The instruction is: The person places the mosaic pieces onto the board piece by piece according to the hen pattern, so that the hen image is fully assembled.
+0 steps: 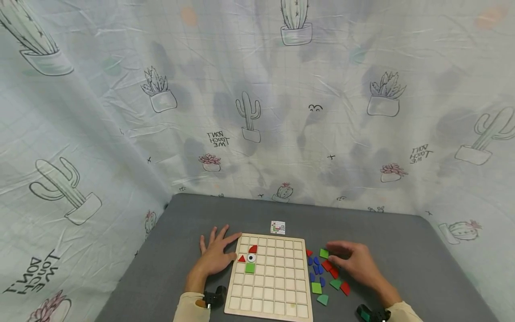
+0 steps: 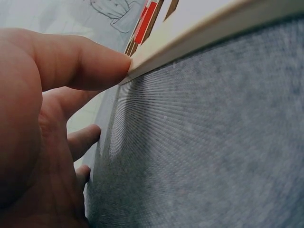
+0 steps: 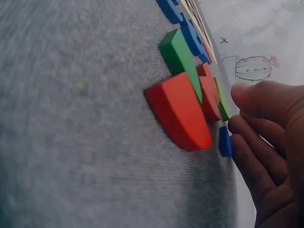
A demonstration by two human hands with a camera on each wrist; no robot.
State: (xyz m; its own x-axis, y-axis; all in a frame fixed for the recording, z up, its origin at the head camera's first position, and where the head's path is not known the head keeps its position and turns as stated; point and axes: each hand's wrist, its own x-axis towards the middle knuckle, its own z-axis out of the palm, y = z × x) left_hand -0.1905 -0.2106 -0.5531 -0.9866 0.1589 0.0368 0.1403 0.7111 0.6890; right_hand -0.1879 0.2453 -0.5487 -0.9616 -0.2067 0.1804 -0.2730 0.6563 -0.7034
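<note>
A wooden grid board point(image 1: 273, 282) lies on the table. Its upper left holds a red triangle point(image 1: 241, 258), a red quarter-round piece point(image 1: 253, 249), an eye tile point(image 1: 251, 257) and a green square point(image 1: 250, 268). My left hand point(image 1: 215, 256), fingers spread, touches the board's left edge with thumb and index finger; the left wrist view shows the thumb point(image 2: 107, 71) against the rim. To the board's right, my right hand point(image 1: 356, 264) hovers by another green square point(image 1: 324, 253), thumb and fingers apart. In the right wrist view a blue piece point(image 3: 225, 141) sits close to the fingertips; contact is unclear.
Several loose red, blue and green pieces lie right of the board, among them a red piece point(image 1: 345, 288) and a green one point(image 1: 322, 299). A small printed card point(image 1: 277, 227) is behind the board. A patterned curtain point(image 1: 257, 179) hangs beyond the grey table point(image 1: 193, 214).
</note>
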